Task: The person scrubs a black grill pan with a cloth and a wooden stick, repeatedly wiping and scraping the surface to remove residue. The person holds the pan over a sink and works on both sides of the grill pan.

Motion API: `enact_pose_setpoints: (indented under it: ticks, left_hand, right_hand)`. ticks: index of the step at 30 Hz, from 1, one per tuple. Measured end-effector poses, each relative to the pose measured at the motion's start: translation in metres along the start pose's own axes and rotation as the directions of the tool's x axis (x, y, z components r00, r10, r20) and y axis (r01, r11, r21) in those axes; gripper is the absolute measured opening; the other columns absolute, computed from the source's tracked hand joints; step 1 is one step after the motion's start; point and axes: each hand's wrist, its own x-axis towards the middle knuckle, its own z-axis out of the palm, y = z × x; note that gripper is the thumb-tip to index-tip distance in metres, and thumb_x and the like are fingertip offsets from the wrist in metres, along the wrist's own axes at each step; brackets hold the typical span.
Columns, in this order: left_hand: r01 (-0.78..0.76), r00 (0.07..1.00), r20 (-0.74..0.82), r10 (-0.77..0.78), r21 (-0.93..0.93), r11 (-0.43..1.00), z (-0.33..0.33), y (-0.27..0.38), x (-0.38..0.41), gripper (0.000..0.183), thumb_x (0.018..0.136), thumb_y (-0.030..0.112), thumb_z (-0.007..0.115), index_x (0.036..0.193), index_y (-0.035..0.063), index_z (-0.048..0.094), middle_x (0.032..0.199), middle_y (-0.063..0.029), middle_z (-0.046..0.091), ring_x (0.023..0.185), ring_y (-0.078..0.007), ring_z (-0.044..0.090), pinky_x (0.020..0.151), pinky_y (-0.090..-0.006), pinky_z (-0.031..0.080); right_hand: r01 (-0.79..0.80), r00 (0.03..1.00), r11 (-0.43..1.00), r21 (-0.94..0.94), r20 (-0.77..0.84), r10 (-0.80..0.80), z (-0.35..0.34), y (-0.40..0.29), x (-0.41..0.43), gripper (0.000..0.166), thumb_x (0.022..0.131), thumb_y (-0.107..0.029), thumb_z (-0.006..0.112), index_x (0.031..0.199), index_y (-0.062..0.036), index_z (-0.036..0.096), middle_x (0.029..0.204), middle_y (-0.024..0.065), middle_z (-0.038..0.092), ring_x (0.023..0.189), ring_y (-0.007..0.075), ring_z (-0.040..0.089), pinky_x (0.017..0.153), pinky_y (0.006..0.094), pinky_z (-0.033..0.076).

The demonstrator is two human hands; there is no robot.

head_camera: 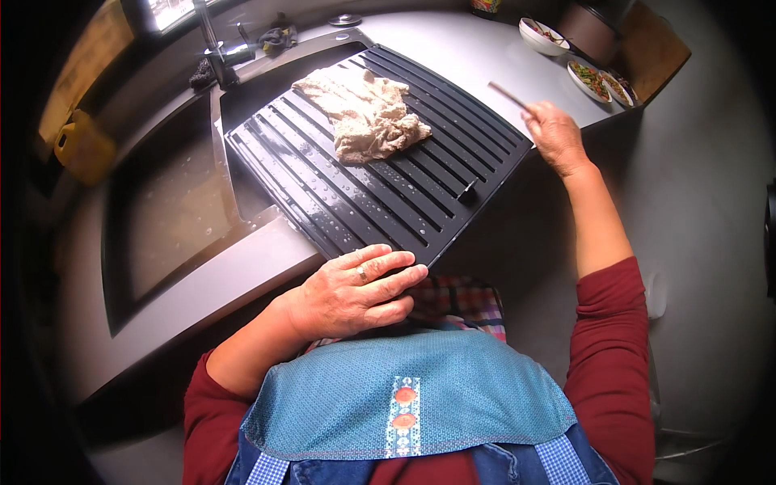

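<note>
A black slotted metal panel (357,200), probably a range hood filter, lies wet with droplets across the right sink basin and the countertop. On its upper part rests a crumpled cream cloth (370,115). My left hand (364,291), with a ring on one finger, grips the panel's near corner, fingers over the top edge. A small metal latch (467,190) stands up near the panel's right side. Beyond the panel's right corner, my right hand (553,133) is closed around a thin stick-like tool (508,95); its gripped end is hidden.
The left basin (176,206) holds murky water, below a chrome faucet (221,57). A yellow jug (85,148) stands at the far left. At the back right are a white bowl (541,41) and dishes of food (589,82), beside a wooden board (652,51).
</note>
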Motion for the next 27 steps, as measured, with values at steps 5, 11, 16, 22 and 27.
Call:
enact_pose_setpoints:
  ticks: [5, 11, 16, 22, 27]
  left_hand:
    - [0.013, 0.998, 0.067, -0.014, 0.023, 1.000, -0.003, -0.003, 0.004, 0.019, 0.085, 0.018, 0.063, 0.104, 0.0134, 0.064, 0.128, -0.0092, 0.061, 0.118, -0.0240, 0.059, 0.099, -0.0403, 0.049]
    - [0.177, 0.980, 0.069, -0.189, 0.155, 0.972, 0.005, 0.008, 0.005, 0.038, 0.085, 0.022, 0.067, 0.122, 0.0111, 0.064, 0.127, -0.0090, 0.063, 0.120, -0.0232, 0.059, 0.106, -0.0453, 0.042]
    - [0.173, 0.980, 0.061, -0.189, 0.198, 0.965, 0.007, 0.009, 0.007, 0.036, 0.084, 0.017, 0.068, 0.120, 0.0103, 0.065, 0.127, -0.0088, 0.063, 0.119, -0.0234, 0.060, 0.105, -0.0434, 0.044]
    - [0.215, 0.964, 0.126, -0.234, 0.151, 0.965, -0.001, 0.010, 0.004, 0.039, 0.081, 0.016, 0.071, 0.119, 0.0081, 0.066, 0.128, -0.0080, 0.064, 0.119, -0.0235, 0.060, 0.105, -0.0419, 0.045]
    - [0.268, 0.946, 0.145, -0.289, 0.148, 0.952, -0.018, 0.006, -0.011, 0.031, 0.079, 0.006, 0.068, 0.110, 0.0069, 0.069, 0.120, -0.0084, 0.068, 0.114, -0.0253, 0.063, 0.104, -0.0433, 0.045]
  right_hand:
    - [-0.371, 0.911, 0.787, 0.493, 0.028, 0.412, -0.003, 0.027, -0.037, 0.043, 0.098, -0.042, 0.057, 0.089, -0.0019, 0.067, 0.066, 0.0070, 0.064, 0.064, 0.0198, 0.061, 0.065, 0.0340, 0.049]
    - [-0.688, 0.638, -0.064, 0.723, 0.645, 0.421, 0.039, 0.012, -0.060, 0.046, 0.085, -0.056, 0.071, 0.082, -0.0140, 0.052, 0.070, -0.0049, 0.044, 0.050, 0.0039, 0.035, 0.040, 0.0166, 0.024]
    - [-0.614, 0.613, -0.286, 0.736, 0.673, 0.415, 0.044, 0.001, -0.061, 0.036, 0.082, -0.043, 0.078, 0.084, -0.0144, 0.057, 0.072, -0.0039, 0.049, 0.049, 0.0043, 0.037, 0.039, 0.0158, 0.025]
    - [-0.577, 0.652, -0.304, 0.758, 0.652, 0.388, 0.043, -0.007, -0.065, 0.027, 0.084, -0.031, 0.075, 0.086, -0.0129, 0.055, 0.072, -0.0041, 0.047, 0.051, 0.0040, 0.039, 0.039, 0.0173, 0.025]
    - [-0.548, 0.690, -0.364, 0.753, 0.653, 0.312, 0.039, -0.019, -0.090, 0.031, 0.085, -0.032, 0.074, 0.093, -0.0126, 0.051, 0.074, -0.0066, 0.040, 0.051, 0.0028, 0.037, 0.040, 0.0162, 0.025]
